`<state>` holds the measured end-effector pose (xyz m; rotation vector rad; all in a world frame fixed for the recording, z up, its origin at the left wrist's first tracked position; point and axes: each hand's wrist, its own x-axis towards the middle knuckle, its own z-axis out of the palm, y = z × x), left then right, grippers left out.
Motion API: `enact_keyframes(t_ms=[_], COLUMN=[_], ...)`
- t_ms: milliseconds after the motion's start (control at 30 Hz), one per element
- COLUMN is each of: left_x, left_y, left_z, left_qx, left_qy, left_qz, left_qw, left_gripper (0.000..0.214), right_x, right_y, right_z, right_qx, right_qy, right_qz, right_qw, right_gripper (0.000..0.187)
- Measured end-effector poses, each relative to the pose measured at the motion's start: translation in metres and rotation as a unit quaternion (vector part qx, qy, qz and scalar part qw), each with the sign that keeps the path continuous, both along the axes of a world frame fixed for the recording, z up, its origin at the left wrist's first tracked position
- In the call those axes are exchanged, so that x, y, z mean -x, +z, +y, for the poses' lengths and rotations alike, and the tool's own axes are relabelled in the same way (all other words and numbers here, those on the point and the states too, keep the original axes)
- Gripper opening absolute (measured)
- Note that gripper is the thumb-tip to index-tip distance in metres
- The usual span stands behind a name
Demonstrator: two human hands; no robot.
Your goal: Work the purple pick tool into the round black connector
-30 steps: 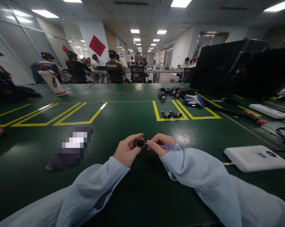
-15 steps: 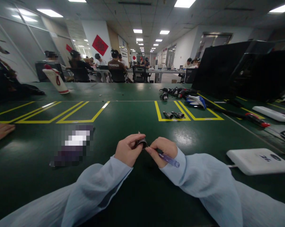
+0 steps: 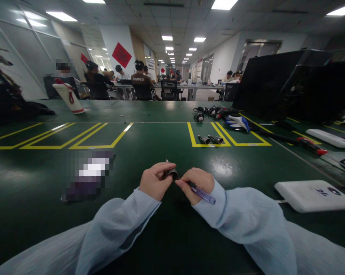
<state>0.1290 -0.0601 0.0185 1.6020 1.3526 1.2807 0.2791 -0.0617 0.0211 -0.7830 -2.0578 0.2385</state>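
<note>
Left of the grip, a pixelated flat thing (image 3: 88,175) lies on the green table (image 3: 149,137). Farther off that way are yellow tape (image 3: 89,147) and a white cup (image 3: 68,99) with a red loop. Right of the grip lies a white box (image 3: 312,196) with dark marks; beyond it are a red-handled tool (image 3: 311,145) and a second white box (image 3: 329,138). Ahead and right, a blue-white glove (image 3: 237,123) lies beside dark gear (image 3: 211,111), near a black screen (image 3: 264,84). Far ahead, a person in brown (image 3: 141,79) sits near a red diamond sign (image 3: 121,55).
</note>
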Motion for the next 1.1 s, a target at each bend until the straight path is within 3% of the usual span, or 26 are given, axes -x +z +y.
enact_keyframes(t_ms=[267, 467, 533, 833, 1000, 1100], left_x=[-0.003, -0.006, -0.006, -0.005, -0.004, -0.005], left_y=[-0.005, -0.005, -0.003, 0.008, 0.009, 0.01], left_z=[0.0, 0.0, -0.001, -0.002, -0.003, -0.003], left_qx=[-0.008, 0.025, 0.042, 0.113, 0.126, 0.132], left_qy=[0.011, 0.018, 0.009, -0.002, -0.01, -0.009], left_qz=[-0.054, -0.099, -0.099, -0.113, -0.109, -0.105], left_qw=[0.998, 0.995, 0.994, 0.987, 0.986, 0.986], left_gripper=[0.025, 0.025, 0.025, 0.03, 0.031, 0.031], right_x=[-0.002, -0.004, -0.003, -0.003, 0.0, 0.002], right_y=[0.005, 0.014, 0.011, -0.005, -0.008, -0.006], right_z=[-0.004, 0.001, 0.006, 0.018, 0.018, 0.02], right_qx=[0.098, 0.338, 0.373, 0.321, 0.328, 0.37], right_qy=[-0.028, -0.058, -0.065, -0.128, -0.12, -0.125], right_qz=[0.057, 0.125, 0.115, -0.001, -0.013, 0.013], right_qw=[0.993, 0.931, 0.918, 0.938, 0.937, 0.92], right_gripper=[0.024, 0.041, 0.04, 0.038, 0.038, 0.037])
